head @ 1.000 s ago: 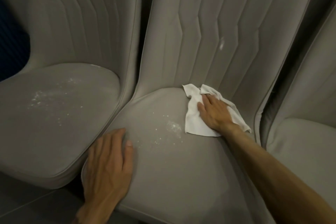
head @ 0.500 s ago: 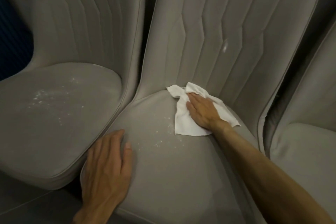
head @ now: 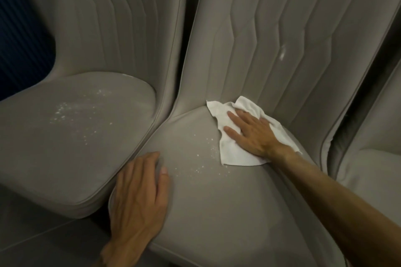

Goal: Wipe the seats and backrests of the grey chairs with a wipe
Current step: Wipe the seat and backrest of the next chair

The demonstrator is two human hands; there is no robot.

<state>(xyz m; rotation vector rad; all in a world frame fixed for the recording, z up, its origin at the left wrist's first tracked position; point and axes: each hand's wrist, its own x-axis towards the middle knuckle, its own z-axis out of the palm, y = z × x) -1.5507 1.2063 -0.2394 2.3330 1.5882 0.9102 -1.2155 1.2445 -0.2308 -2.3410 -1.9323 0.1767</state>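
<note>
Two hands in view. R hand (head: 249, 134): flat, fingers spread, pressing white wipe (head: 234, 156) on rear of middle chair seat (head: 217, 212), just beside the backrest (head: 282, 28) crease. L hand (head: 138, 197): flat, empty, braced on the seat's front-left edge.

Advice: keep palm pressure even and sweep left over white specks (head: 201, 167), gathering, not scattering.

Wipe rumpled; long axis approx. diagonal, far-left to near-right.

Bare left hand (head: 138, 197), bare right hand (head: 249, 134)
</note>
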